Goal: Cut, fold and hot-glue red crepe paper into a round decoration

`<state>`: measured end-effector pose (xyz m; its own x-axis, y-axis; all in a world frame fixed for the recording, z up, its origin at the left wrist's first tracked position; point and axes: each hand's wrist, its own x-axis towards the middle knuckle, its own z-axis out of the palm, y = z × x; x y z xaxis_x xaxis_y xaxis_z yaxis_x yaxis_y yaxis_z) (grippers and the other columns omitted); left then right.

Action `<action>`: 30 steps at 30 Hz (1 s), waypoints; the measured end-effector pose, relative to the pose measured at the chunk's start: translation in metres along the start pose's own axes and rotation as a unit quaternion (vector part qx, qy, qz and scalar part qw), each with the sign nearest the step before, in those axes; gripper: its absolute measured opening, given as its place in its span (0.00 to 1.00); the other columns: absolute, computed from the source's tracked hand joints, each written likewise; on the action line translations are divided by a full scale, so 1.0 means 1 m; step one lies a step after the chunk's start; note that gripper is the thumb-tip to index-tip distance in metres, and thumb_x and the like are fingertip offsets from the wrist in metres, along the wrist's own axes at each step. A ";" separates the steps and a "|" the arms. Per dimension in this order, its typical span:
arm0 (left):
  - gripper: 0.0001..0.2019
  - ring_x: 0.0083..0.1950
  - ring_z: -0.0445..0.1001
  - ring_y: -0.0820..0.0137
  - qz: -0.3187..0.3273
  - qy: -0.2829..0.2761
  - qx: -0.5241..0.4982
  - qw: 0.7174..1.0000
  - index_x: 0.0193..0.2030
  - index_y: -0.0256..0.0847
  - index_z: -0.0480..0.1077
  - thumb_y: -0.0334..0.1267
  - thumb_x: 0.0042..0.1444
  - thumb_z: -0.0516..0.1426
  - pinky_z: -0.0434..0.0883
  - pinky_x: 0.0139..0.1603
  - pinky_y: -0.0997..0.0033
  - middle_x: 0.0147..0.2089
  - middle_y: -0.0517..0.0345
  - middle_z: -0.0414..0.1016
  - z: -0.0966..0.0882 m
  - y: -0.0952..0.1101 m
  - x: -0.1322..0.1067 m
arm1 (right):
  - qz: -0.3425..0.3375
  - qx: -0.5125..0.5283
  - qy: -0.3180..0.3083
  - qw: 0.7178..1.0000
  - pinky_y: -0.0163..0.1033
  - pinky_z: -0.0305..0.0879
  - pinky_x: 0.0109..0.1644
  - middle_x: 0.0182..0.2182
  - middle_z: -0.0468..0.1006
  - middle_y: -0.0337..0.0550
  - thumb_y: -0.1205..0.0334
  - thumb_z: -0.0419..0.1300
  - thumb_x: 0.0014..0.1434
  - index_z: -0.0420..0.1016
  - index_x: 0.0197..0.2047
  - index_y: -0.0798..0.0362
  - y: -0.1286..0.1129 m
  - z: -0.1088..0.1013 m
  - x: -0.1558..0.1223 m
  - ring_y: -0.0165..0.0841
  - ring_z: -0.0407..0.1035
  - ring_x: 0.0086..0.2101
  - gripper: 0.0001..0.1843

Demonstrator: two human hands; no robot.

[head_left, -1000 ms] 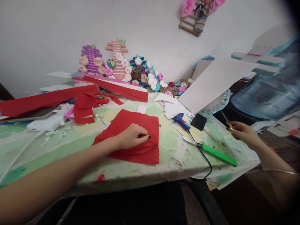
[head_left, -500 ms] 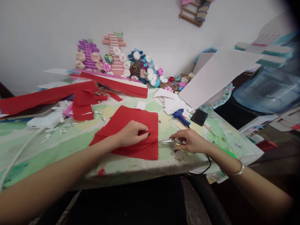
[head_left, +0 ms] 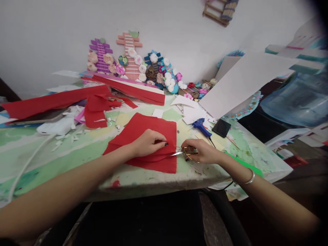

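A folded red paper sheet (head_left: 143, 128) lies near the table's front edge. My left hand (head_left: 148, 143) rests on it with the fingers pinched together on a fold of the paper. Just right of the sheet, my right hand (head_left: 201, 152) grips small gold-handled scissors (head_left: 183, 151). The blades point left and meet the sheet's right edge, close to my left fingertips.
A blue glue gun (head_left: 201, 125), a black phone (head_left: 221, 128) and a green-handled cutter (head_left: 244, 164) lie to the right. Long red paper strips (head_left: 56, 100) and white scraps cover the left of the table (head_left: 64, 150). Flower decorations (head_left: 133, 65) stand against the wall; a white sheet (head_left: 238, 82) leans at right.
My right hand came in from the far right with the scissors and moved left until the blades reached the red sheet's edge. My left hand stayed pinched on the sheet.
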<state>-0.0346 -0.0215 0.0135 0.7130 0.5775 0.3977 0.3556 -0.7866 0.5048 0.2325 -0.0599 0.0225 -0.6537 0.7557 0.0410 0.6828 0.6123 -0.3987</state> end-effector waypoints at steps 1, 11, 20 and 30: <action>0.12 0.32 0.72 0.73 -0.001 0.000 -0.004 1.000 0.31 0.37 0.74 0.38 0.58 0.52 0.64 0.34 0.75 0.32 0.57 0.78 0.000 0.000 0.000 | -0.015 0.000 0.001 1.000 0.34 0.61 0.35 0.33 0.75 0.41 0.70 0.60 0.51 0.70 0.44 0.54 0.001 -0.001 -0.001 0.30 0.67 0.31 0.16; 0.10 0.33 0.73 0.73 -0.010 0.007 -0.052 0.999 0.32 0.37 0.76 0.37 0.57 0.54 0.66 0.36 0.76 0.33 0.57 0.79 0.001 -0.005 0.001 | 0.008 0.039 0.021 0.999 0.33 0.62 0.33 0.31 0.76 0.42 0.70 0.59 0.52 0.74 0.45 0.54 0.009 0.005 0.002 0.30 0.68 0.30 0.15; 0.10 0.32 0.73 0.72 -0.023 0.012 -0.077 0.997 0.31 0.36 0.76 0.37 0.56 0.54 0.67 0.36 0.75 0.32 0.56 0.78 0.001 -0.005 0.001 | 0.025 0.052 0.031 0.998 0.33 0.61 0.32 0.29 0.76 0.41 0.68 0.58 0.52 0.75 0.43 0.54 0.010 0.007 0.003 0.29 0.68 0.28 0.14; 0.11 0.31 0.71 0.74 -0.022 0.016 -0.087 0.996 0.30 0.36 0.75 0.38 0.56 0.54 0.66 0.34 0.75 0.29 0.58 0.77 0.002 -0.005 0.000 | -0.035 0.026 0.038 0.998 0.33 0.61 0.34 0.34 0.73 0.42 0.72 0.57 0.49 0.71 0.39 0.54 0.000 0.013 0.015 0.29 0.66 0.31 0.13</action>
<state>-0.0349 -0.0178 0.0097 0.6787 0.6191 0.3950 0.2740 -0.7125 0.6460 0.2187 -0.0516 0.0112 -0.6715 0.7277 0.1398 0.6163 0.6532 -0.4399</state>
